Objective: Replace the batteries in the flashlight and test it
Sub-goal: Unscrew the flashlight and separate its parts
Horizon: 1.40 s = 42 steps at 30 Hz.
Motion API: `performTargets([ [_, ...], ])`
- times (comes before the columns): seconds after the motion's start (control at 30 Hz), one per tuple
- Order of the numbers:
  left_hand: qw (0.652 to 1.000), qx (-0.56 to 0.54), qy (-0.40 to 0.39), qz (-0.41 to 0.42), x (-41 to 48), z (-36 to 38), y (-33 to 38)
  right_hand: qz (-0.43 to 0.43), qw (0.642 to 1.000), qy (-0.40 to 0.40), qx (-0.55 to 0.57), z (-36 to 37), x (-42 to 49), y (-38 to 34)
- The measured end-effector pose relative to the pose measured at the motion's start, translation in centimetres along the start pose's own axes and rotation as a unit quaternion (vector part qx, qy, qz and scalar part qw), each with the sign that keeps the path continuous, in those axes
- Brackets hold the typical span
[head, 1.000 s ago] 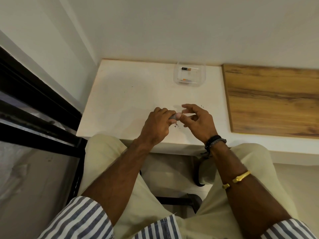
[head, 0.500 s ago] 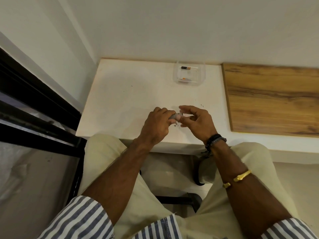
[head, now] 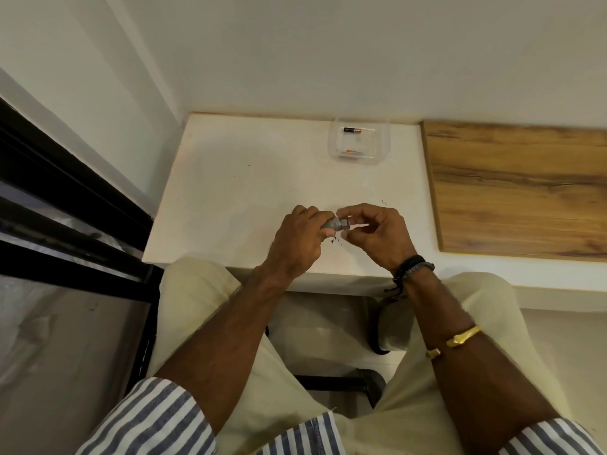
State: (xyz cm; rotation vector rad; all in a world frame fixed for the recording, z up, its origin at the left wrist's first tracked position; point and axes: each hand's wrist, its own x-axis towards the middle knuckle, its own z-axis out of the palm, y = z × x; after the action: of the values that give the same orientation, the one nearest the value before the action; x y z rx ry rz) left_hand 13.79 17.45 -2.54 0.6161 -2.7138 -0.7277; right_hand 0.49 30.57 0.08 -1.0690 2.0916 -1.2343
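Note:
A small grey flashlight [head: 335, 223] is wrapped in my left hand [head: 297, 239], with only its right end sticking out above the white table [head: 236, 178]. My right hand [head: 374, 233] pinches that exposed end between thumb and fingertips, on what looks like the end cap. Most of the flashlight body is hidden in the left fist. At the back of the table stands a clear plastic container [head: 359, 141] holding a black and copper battery [head: 352, 130] and a second battery [head: 353, 153] nearer its front wall.
A wooden board [head: 519, 188] covers the surface to the right of the white table. A wall runs along the back and left. A black window frame [head: 65, 205] lies to the left. My knees sit under the table's front edge.
My right hand's fingers have shifted around the flashlight's end, and the grey tip shows more clearly now. The left hand has stayed in place.

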Motion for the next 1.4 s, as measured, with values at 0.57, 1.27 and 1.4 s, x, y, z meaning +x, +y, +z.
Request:
performTargets([
  [0.57, 1.0, -0.011, -0.008, -0.013, 0.1, -0.1, -0.1, 0.001, 0.999, 0.048, -0.01, -0.3, -0.1, 0.2],
  [1.27, 0.959, -0.232, 0.142, -0.074, 0.8, 0.2, 0.0, 0.148, 0.959, 0.226, -0.091, 1.6, 4.0, 5.8],
  [1.4, 0.961, -0.233, 0.136, -0.066, 0.9, 0.4, -0.1, 0.157, 0.955, 0.225, -0.109, 2.0, 4.0, 6.4],
])
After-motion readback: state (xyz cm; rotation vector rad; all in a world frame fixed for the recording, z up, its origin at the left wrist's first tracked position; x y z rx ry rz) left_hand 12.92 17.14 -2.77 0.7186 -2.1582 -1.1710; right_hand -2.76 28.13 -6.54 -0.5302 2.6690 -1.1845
